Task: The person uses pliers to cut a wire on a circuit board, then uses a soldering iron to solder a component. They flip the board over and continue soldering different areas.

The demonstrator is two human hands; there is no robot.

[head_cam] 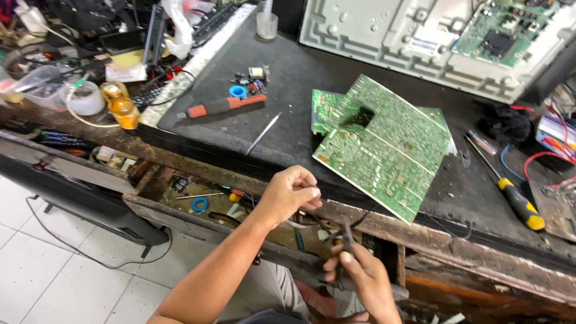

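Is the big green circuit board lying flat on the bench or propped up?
Propped up: the circuit board leans tilted over another board, its near corner overhanging the bench edge.

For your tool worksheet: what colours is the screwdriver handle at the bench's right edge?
Yellow and black, on the screwdriver; head view.

Left hand [289,195] pinches a thin dark wire [327,219] at the workbench [288,114] edge; right hand [359,277] grips what seems a small dark tool [347,237]. Green circuit board [384,144] lies just beyond.
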